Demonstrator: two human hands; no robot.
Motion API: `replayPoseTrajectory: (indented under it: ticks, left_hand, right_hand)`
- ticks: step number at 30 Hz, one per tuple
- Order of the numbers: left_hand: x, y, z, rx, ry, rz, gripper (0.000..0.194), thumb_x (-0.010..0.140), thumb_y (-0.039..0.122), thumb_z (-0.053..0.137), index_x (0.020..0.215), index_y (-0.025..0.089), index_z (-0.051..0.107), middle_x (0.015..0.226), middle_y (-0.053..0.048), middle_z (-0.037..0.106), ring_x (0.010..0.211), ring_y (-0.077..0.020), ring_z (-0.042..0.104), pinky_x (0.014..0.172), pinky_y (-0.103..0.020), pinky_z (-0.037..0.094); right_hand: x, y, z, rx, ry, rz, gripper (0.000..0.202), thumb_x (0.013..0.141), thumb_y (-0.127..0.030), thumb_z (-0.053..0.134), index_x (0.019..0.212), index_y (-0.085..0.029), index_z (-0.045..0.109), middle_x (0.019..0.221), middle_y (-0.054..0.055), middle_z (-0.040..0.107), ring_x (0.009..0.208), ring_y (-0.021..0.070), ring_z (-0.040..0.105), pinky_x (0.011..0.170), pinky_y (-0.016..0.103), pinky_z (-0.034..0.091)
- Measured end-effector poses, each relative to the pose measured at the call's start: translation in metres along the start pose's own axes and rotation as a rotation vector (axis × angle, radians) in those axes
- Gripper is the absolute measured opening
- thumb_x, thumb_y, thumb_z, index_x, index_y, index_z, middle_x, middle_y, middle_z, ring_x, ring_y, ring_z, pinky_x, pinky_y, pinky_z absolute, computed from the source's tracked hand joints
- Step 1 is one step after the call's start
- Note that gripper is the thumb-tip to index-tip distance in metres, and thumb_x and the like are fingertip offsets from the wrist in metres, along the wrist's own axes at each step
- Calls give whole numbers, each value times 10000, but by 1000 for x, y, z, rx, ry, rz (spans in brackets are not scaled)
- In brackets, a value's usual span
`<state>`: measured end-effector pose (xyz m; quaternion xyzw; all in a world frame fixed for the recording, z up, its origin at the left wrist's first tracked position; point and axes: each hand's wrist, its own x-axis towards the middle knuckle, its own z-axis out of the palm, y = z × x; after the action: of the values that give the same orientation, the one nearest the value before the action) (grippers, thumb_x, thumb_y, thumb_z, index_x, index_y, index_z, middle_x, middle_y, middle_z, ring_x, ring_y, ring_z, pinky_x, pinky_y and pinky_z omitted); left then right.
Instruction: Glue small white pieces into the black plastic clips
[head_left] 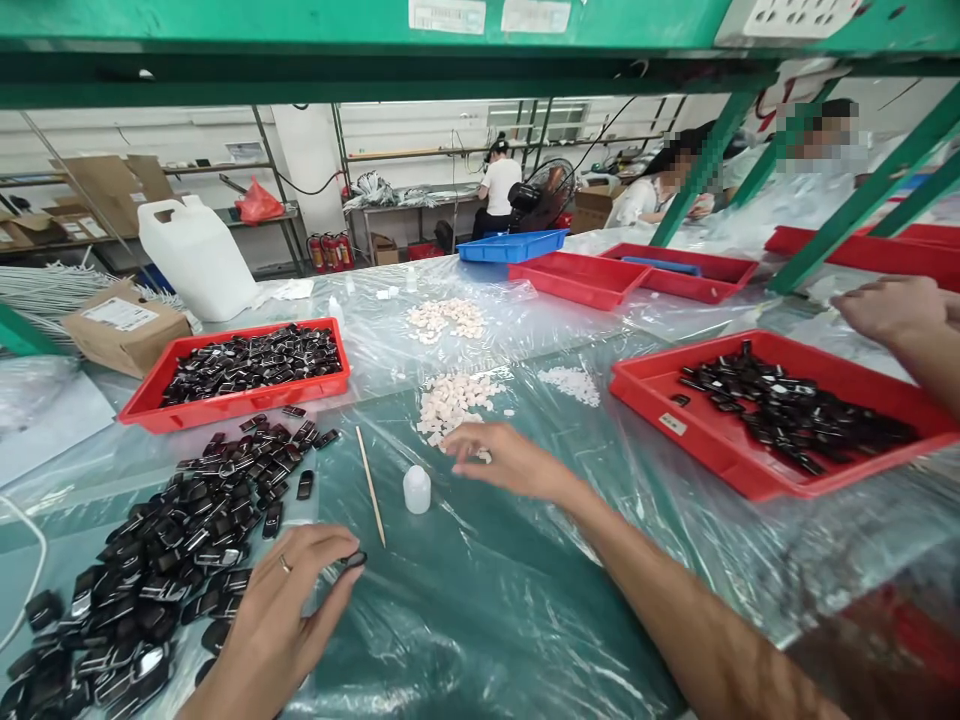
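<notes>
Between thumb and fingertips, my left hand (296, 590) pinches a small glossy black plastic piece (354, 560). Beside that hand spreads a loose heap of similar black pieces (180, 545) on the plastic-covered table. My right hand (506, 462) reaches to the near edge of a pile of small pale pieces (454, 400). Its fingers are curved and apart, with some pale pieces close by the fingertips. A thin wooden stick (370, 488) and a small white capped bottle (417, 490) lie between my two hands.
Red trays of black pieces stand at left (232, 410) and right (697, 440). Farther back are more pale pieces (446, 320), a blue tray (512, 247) and a white jug (196, 258). Another person's hand (896, 310) is above the right tray. A green shelf beam (375, 80) crosses overhead.
</notes>
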<state>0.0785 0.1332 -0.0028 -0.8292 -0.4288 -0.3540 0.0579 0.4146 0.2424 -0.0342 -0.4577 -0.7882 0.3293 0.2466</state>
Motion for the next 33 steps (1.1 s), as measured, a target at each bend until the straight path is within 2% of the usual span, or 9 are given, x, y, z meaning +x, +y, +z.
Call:
replayPoseTrajectory:
  ticks: [2,4,7,10,16,23,26,29,33]
  left_hand:
    - [0,1,0,3,11,5,263,1015,536,474,1093,329,615,986,48,698,871,-116,708,782,-230,578]
    - [0,2,1,-12,3,13,257,1018,527,473,1093,326,615,983,46,700,868,-114,710,771,-225,581]
    - [-2,0,4,-24,6,38,244,1018,512,480,1100,329,618,976,47,703,861,-109,709,779,-223,584]
    - [-4,-3,5,-15,23,56,257,1011,530,483,1079,332,633,956,48,707,845,-108,708,780,-222,588]
    - [-2,2,0,-26,-4,13,243,1017,513,483,1088,330,626,975,36,717,883,-131,719,807,-253,599]
    - [-9,1,-1,-4,-41,-25,274,1013,532,453,1107,344,629,1085,30,707,922,-146,729,806,-254,616]
    - [-8,5,-6,-16,-109,5,233,1011,437,500,1165,301,611,1059,-1,721,959,-169,724,848,-286,604]
    - [-5,8,-7,-33,-122,57,176,1016,362,526,1135,263,608,999,-19,724,916,-154,725,794,-253,601]
    - [-2,9,-2,-65,-85,75,111,1022,311,544,1113,262,586,988,-8,721,892,-132,723,790,-237,596]
  right_hand:
    - [-1,13,-20,-93,61,19,246,1158,-85,724,1221,-219,921,1305,125,926,1066,216,850,1018,386,674]
    - [-1,24,-29,-174,73,26,225,1187,-95,712,1168,-200,909,1288,124,914,1024,199,831,1015,394,681]
    - [1,33,-22,-252,20,20,64,1200,-255,836,1209,-205,875,1293,71,900,1037,183,831,999,386,733]
    - [4,38,-9,-302,-28,30,193,1215,-401,853,1212,-208,852,1290,63,887,1058,186,834,976,381,760]
    - [6,38,-5,-320,-39,50,263,1224,-457,825,1156,-204,815,1224,50,849,990,175,779,930,368,726]
    - [6,10,-16,-131,49,-11,253,1216,-436,745,1105,-213,791,1124,60,855,959,203,770,928,388,666]
    - [-3,-6,-17,63,79,-53,358,1204,-570,694,1110,-237,786,1072,87,872,923,221,790,863,376,662]
    - [-18,-26,-13,246,65,-81,445,1159,-704,740,1139,-265,811,1013,79,863,840,226,805,777,373,683]
    - [-38,-58,5,520,27,-111,257,1103,-571,913,1014,-330,912,993,90,901,893,252,861,793,385,728]
